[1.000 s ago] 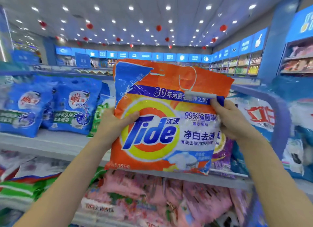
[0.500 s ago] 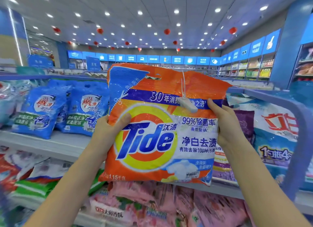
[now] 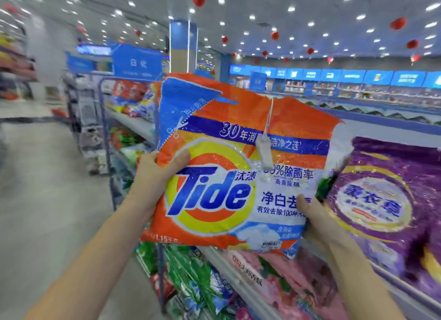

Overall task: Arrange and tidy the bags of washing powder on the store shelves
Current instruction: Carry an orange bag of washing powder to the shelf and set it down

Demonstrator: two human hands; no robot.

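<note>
The head view shows one orange bag of Tide washing powder (image 3: 238,166), a crinkled, glossy plastic pouch, roughly rectangular, with a blue top corner and a yellow ring round the logo. Two hands hold it in the air in front of the shelves. The left hand (image 3: 152,176) grips its left edge, thumb pressed on the front. The right hand (image 3: 317,221) clasps the lower right corner, thumb over the print. One small white oblong tag (image 3: 263,150) hangs on a thin cord down the front. Just right of it stands one shiny purple bag (image 3: 386,200). Below, on a pale shelf (image 3: 229,269), lie soft pink bags (image 3: 286,276) and green bags (image 3: 191,267), too blurred to count.
</note>
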